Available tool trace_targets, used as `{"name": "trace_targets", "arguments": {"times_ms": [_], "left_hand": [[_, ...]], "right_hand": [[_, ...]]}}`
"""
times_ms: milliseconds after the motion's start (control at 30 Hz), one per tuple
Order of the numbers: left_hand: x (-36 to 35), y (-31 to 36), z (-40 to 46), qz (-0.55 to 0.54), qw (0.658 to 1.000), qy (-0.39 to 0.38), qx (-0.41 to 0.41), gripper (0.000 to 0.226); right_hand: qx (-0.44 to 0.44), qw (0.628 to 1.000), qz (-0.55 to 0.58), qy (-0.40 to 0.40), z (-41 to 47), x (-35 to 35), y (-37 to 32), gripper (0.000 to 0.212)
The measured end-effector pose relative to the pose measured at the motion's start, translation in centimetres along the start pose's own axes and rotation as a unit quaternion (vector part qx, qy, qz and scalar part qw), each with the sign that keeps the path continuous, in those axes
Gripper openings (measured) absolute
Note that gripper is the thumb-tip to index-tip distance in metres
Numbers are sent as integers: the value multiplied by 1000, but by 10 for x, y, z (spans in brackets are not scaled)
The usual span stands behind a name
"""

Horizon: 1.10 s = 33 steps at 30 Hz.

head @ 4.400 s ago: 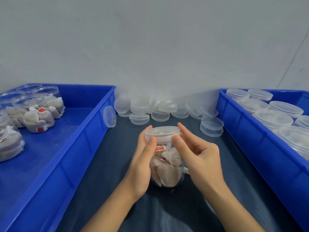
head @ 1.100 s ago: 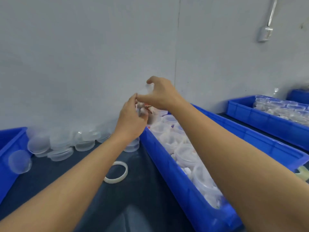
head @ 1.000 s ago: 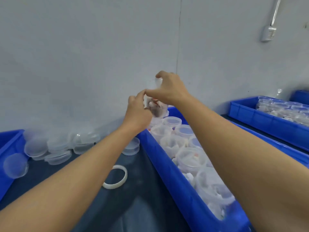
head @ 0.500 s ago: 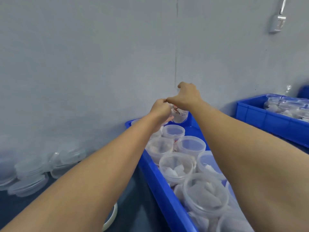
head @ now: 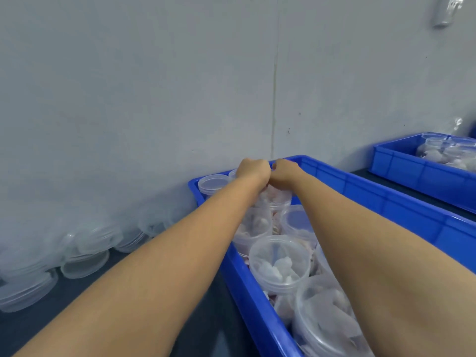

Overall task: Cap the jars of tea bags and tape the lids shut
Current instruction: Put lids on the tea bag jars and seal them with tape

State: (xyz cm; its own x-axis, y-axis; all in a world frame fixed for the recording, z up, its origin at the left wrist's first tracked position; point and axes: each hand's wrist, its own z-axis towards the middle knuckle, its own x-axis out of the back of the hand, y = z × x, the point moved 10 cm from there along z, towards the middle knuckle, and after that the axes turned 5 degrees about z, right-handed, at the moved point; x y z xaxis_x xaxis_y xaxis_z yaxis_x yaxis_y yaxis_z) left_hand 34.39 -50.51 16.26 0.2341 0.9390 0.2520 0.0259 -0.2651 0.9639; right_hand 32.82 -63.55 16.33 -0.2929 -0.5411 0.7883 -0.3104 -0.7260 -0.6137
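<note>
My left hand [head: 253, 171] and my right hand [head: 284, 172] meet at arm's length over the far end of a blue bin [head: 386, 199]. Their fingers curl down round the top of a clear jar of tea bags [head: 277, 200], which sits low among the other jars; its lid is hidden under my hands. Several capped clear jars of tea bags [head: 279, 264] fill the bin in front of it. Another jar [head: 213, 184] stands in the bin's far left corner.
Loose clear lids [head: 85, 261] lie in stacks along the grey wall on the dark table at left. A second blue bin [head: 412, 168] with more jars stands at the far right. A grey box [head: 445, 11] hangs on the wall at top right.
Both hands have carried the jar from the table's middle out to the right bin and lowered it into the bin's far end. My view has swung right with them.
</note>
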Motion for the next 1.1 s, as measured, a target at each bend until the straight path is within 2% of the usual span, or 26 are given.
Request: {"name": "trace_targets", "arguments": {"times_ms": [100, 200, 267, 333, 400, 533, 567, 667, 767, 833, 967, 1100], "left_hand": [[-4, 0, -9, 14, 1000, -17, 10, 40], [6, 5, -20, 36, 999, -18, -5, 41], [19, 14, -30, 40, 998, -14, -40, 30], [40, 31, -46, 60, 995, 2, -82, 22], [70, 46, -69, 90, 988, 39, -118, 24], [149, 46, -130, 116, 974, 110, -159, 19], [173, 35, -149, 117, 972, 125, -158, 20], [239, -23, -210, 119, 968, 179, -127, 28], [280, -106, -273, 129, 969, 204, -58, 12], [299, -164, -309, 133, 971, 200, -6, 14], [321, -247, -360, 134, 967, 213, 41, 22], [321, -256, -374, 134, 972, 191, 1, 21]], "right_hand": [[-26, 997, -55, -49, 1, -11, 7, 65], [-9, 989, -140, -53, -1, -5, -4, 55], [43, 983, -180, -8, -10, 11, -29, 44], [134, 967, -214, 31, -28, 22, -74, 34], [218, 943, -247, 38, -56, 22, -122, 26], [313, 909, -272, 30, -123, 4, -199, 11], [340, 903, -262, 13, -145, -11, -215, 4], [424, 865, -259, -66, -228, -78, -248, 11], [526, 801, -271, -91, -321, -154, -255, 12], [560, 775, -271, -113, -370, -202, -246, 8], [559, 783, -221, -163, -423, -266, -216, 11], [559, 804, -163, -120, -441, -283, -216, 14]]}}
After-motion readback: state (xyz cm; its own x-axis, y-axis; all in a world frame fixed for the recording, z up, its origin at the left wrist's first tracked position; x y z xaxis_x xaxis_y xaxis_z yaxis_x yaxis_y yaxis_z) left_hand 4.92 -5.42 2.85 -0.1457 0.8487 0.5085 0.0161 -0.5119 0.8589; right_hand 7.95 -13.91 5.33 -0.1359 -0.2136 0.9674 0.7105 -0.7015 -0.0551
